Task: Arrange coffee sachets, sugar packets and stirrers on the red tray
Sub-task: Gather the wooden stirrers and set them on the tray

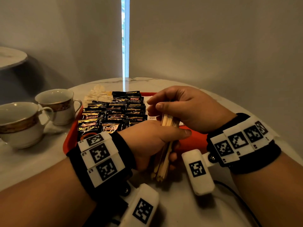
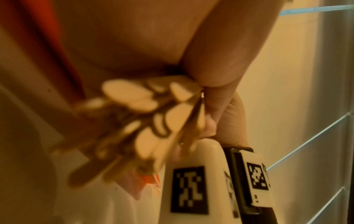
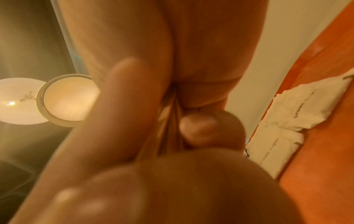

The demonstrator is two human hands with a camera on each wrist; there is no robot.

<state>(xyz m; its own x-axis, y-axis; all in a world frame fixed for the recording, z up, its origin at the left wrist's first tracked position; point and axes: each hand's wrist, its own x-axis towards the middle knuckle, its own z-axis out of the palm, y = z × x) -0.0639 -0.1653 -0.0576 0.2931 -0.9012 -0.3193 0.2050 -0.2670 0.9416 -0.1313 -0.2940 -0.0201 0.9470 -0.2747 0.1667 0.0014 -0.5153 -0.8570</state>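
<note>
The red tray [image 1: 70, 136] on the marble table [image 1: 213, 99] holds rows of glossy black coffee sachets [image 1: 118, 110] and white paper sugar packets [image 3: 298, 112]. The left hand [image 1: 147, 141] grips a bundle of flat wooden stirrers [image 1: 164, 161]; the right hand [image 1: 185, 108] pinches their tops. 2 gold-rimmed porcelain cups [image 1: 55, 105] stand left

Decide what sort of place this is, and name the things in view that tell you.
Probably a hotel room or lounge coffee corner, though a home is possible. A round marble-look table holds two gold-banded teacups, and a red tray carries rows of instant coffee sachets and sugar packets.
</note>
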